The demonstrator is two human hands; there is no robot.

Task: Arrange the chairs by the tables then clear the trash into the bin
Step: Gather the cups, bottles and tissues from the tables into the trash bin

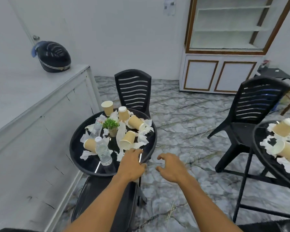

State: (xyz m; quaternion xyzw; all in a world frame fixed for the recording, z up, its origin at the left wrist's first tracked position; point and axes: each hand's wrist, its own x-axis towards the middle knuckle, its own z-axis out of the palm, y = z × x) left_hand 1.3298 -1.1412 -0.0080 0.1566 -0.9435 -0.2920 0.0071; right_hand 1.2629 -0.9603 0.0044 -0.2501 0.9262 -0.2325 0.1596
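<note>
A round black table (77,148) carries several paper cups (135,121), crumpled tissues (141,139), two plastic bottles (103,151) and a small green plant (111,125). My left hand (132,164) rests on the table's near rim, fingers curled over the edge. My right hand (172,166) hovers just right of the table above the floor, fingers spread and curved, holding nothing. One black chair (133,91) stands behind the table. Another black chair (104,198) sits under my arms, tucked at the near side. A third black chair (251,114) stands between the two tables.
A second black table (264,158) at the right holds more cups and tissues. A grey counter (32,101) with a black helmet (54,56) runs along the left. A white cabinet (224,47) stands at the back wall. The floor is marbled grey.
</note>
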